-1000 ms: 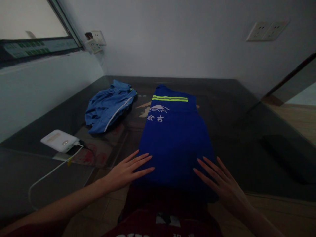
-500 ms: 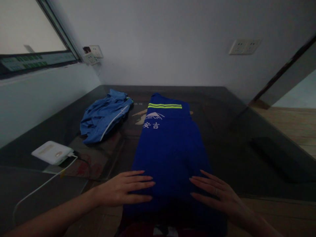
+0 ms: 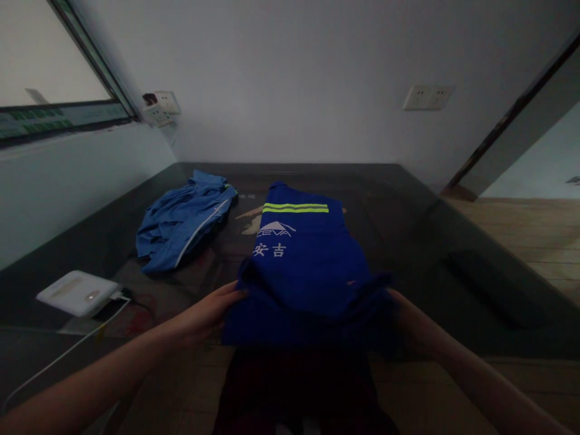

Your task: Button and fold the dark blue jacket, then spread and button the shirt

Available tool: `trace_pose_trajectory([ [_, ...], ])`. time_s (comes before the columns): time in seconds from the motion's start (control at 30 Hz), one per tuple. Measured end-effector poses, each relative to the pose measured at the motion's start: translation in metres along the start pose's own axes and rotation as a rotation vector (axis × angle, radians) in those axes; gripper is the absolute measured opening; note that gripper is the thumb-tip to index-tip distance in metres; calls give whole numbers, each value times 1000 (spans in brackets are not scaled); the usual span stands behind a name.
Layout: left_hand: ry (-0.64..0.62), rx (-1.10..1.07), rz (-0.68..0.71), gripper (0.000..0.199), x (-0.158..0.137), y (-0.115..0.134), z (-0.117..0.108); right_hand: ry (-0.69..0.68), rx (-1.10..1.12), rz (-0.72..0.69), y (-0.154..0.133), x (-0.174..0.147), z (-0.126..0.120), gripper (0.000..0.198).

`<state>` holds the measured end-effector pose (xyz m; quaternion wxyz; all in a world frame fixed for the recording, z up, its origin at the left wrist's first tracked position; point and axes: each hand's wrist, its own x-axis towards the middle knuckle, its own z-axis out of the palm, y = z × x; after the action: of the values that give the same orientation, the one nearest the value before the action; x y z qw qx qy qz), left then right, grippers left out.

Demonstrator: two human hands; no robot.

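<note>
Dark table [image 3: 408, 254] before a pale wall [image 3: 290, 90]: dark-blue garment [image 3: 312, 260] in two hands

Held the near left side in the left hand [image 3: 215, 308], with thumb over cloth and fingers mostly hidden. Held the near right side in the right hand [image 3: 405, 308], with fingers lost in blurred folds. Held up a rumpled ridge between; showed the far part flat on the table, with yellow-green stripes [image 3: 296, 211] and white lettering [image 3: 277, 233]. Judged the step as turning up the near end in a fold; judged the next move to need both sides level. Noted a crumpled light-blue garment [image 3: 181, 220] farther left, a white device [image 3: 77, 293] with cable [image 3: 67, 354] nearer left, a dark object [image 3: 492, 287] at right.
</note>
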<state>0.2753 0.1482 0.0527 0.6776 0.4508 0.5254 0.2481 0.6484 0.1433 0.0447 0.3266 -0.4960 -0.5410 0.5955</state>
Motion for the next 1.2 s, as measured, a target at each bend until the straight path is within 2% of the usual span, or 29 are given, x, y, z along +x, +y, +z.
trace_pose_trajectory([
  [0.07, -21, -17, -29, 65, 8, 5, 8, 13, -13, 34, 9, 7, -1, 53],
  [0.23, -25, 155, 76, 69, 21, 15, 7, -46, -118, 43, 7, 16, -13, 71],
  [0.4, -3, 341, 133, 85, 45, 26, 1, -121, -254, -103, -7, 39, -13, 84],
  [0.47, -17, 429, 170, 76, 53, 34, 4, -111, -305, -177, -12, 51, -10, 84],
  [0.53, -21, 457, 179, 60, 57, 42, 8, -88, -331, -185, -18, 60, -7, 73],
  [0.63, 52, 321, 145, 50, 59, 49, 10, 17, -315, -140, -23, 67, -9, 48],
  [0.7, 124, 174, 104, 53, 58, 49, 7, 134, -263, -157, -23, 67, -14, 43],
  [0.77, 148, 63, 34, 56, 59, 46, 3, 184, -190, -163, -19, 67, -20, 44],
  [0.87, 104, -17, -96, 56, 62, 39, -4, 60, -97, -62, -11, 68, -28, 50],
  [0.97, 51, -45, -138, 57, 65, 34, -10, -76, -53, 59, -7, 70, -33, 61],
  [1.1, 45, -62, -140, 56, 66, 33, -13, 19, -111, 169, -12, 74, -33, 62],
  [1.2, 66, -74, -142, 55, 64, 34, -10, 27, -74, 143, -14, 77, -26, 55],
])
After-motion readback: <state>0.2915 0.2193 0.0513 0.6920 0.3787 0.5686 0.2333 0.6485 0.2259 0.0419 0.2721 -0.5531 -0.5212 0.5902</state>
